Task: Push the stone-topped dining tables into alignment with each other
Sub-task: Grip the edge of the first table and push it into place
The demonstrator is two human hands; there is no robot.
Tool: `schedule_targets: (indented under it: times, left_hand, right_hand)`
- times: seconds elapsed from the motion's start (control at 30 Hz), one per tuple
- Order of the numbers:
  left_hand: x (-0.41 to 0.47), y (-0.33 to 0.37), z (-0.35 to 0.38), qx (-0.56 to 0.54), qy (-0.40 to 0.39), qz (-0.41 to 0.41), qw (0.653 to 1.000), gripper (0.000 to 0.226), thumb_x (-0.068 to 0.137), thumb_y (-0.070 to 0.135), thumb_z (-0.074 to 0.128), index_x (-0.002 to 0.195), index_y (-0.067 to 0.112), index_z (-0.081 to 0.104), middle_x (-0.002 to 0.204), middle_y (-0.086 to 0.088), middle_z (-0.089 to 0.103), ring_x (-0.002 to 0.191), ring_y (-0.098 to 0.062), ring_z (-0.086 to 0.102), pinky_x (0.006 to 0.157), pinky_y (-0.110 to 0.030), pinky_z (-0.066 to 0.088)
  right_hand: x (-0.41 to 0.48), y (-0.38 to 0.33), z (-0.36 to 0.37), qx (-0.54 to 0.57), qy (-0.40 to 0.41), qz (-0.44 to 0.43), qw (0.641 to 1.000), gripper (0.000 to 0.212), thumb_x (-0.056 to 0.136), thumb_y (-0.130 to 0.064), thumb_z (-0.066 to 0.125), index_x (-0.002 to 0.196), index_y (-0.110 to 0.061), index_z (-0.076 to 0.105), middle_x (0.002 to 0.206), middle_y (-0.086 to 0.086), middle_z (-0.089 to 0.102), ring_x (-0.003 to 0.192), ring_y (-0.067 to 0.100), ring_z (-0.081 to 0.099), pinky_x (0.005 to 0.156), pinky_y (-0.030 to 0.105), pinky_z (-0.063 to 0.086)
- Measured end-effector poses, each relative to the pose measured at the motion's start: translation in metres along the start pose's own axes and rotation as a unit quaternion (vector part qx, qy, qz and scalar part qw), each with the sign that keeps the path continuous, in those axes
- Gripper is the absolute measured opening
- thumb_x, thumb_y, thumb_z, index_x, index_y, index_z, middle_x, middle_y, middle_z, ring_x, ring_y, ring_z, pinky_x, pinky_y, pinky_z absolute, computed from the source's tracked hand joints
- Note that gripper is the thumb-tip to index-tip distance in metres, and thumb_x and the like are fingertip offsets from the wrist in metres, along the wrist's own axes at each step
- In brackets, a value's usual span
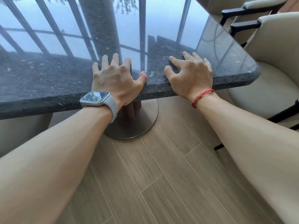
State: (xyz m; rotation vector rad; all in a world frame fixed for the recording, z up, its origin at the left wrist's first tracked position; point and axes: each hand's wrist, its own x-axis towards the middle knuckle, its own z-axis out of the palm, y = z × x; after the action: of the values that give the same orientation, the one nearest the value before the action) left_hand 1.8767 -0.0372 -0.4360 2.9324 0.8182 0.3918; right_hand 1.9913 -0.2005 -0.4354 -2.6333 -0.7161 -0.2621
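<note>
- Stone, dark, speckled and polished, forms the table top, which fills the upper part of the view; window bars are reflected in it. Only one slab can be made out, and no seam with a second table is seen.
- Wood-look flooring is spread below the top's near edge.
- Cream upholstered chairs with dark arms are tucked against the top's right side.
- A round metal pedestal base is seen under the near edge, roughly between the two wrists.
- The left hand is laid on the near edge, fingers splayed flat on the stone, with the thumb hooked at the rim; nothing is clasped.
- The right hand is set just beside it toward the corner, fingers likewise spread and pressed flat, unclenched.
- A white watch and a red cord bracelet are worn at the wrists.
- The pushing step is judged to be in hand. A steady, even shove from both palms would be called for next, with the far edge checked, since the neighbouring table cannot be seen.
</note>
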Motion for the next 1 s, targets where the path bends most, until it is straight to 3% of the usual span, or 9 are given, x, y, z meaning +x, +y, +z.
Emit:
schedule_targets:
  times: [0.27, 0.47, 0.53, 0.7, 0.93, 1.0]
  left_hand:
    - [-0.002, -0.001, -0.003, -0.019, -0.019, -0.004, 1.0, 0.08, 0.087, 0.069, 0.03, 0.147, 0.022, 0.051, 0.162, -0.016, 0.038, 0.151, -0.04, 0.028, 0.122, -0.06, 0.019]
    - [-0.006, -0.008, -0.017, -0.143, -0.045, -0.012, 0.989, 0.074, 0.084, 0.068, 0.038, 0.142, 0.028, 0.059, 0.164, -0.008, 0.039, 0.155, -0.029, 0.023, 0.127, -0.051, 0.008]
    - [-0.006, -0.014, -0.025, -0.218, -0.064, -0.021, 0.974, 0.065, 0.087, 0.064, 0.046, 0.136, 0.026, 0.064, 0.161, -0.005, 0.043, 0.155, -0.026, 0.025, 0.128, -0.047, 0.008]
    - [-0.033, -0.021, -0.06, -0.413, -0.101, -0.028, 0.905, 0.063, 0.084, 0.053, 0.053, 0.133, 0.016, 0.066, 0.141, -0.003, 0.06, 0.135, -0.018, 0.051, 0.117, -0.032, 0.034]
    - [-0.088, -0.035, -0.112, -0.507, -0.098, -0.059, 0.854, 0.057, 0.088, 0.059, 0.051, 0.133, 0.028, 0.065, 0.136, 0.01, 0.06, 0.125, -0.003, 0.056, 0.105, -0.019, 0.043]
    - [-0.096, -0.044, -0.137, -0.528, -0.072, -0.081, 0.843, 0.055, 0.091, 0.056, 0.047, 0.135, 0.029, 0.064, 0.137, 0.013, 0.06, 0.122, 0.006, 0.055, 0.11, -0.025, 0.043]
  right_hand:
    - [-0.001, -0.007, -0.005, -0.029, -0.047, 0.021, 0.998, 0.049, 0.097, -0.052, 0.043, 0.143, -0.038, 0.053, 0.16, 0.008, 0.04, 0.151, 0.034, 0.025, 0.122, 0.063, 0.009]
    - [-0.011, -0.034, -0.027, -0.012, -0.14, 0.077, 0.987, 0.058, 0.096, -0.056, 0.046, 0.151, -0.037, 0.041, 0.161, 0.015, 0.033, 0.152, 0.037, 0.019, 0.12, 0.066, 0.009]
    - [-0.02, -0.045, -0.036, 0.026, -0.146, 0.081, 0.986, 0.067, 0.094, -0.06, 0.047, 0.155, -0.035, 0.033, 0.155, 0.013, 0.042, 0.149, 0.036, 0.028, 0.119, 0.064, 0.018]
    - [-0.04, -0.071, -0.069, 0.152, -0.15, 0.082, 0.974, 0.072, 0.095, -0.057, 0.054, 0.158, -0.035, 0.025, 0.143, 0.014, 0.05, 0.125, 0.03, 0.055, 0.108, 0.049, 0.043]
    - [-0.071, -0.096, -0.127, 0.27, -0.159, 0.071, 0.947, 0.058, 0.1, -0.053, 0.052, 0.153, -0.04, 0.035, 0.143, 0.008, 0.05, 0.126, 0.021, 0.053, 0.109, 0.04, 0.041]
    - [-0.077, -0.102, -0.139, 0.299, -0.165, 0.065, 0.938, 0.054, 0.101, -0.053, 0.05, 0.152, -0.041, 0.037, 0.141, 0.006, 0.052, 0.125, 0.02, 0.054, 0.107, 0.036, 0.04]
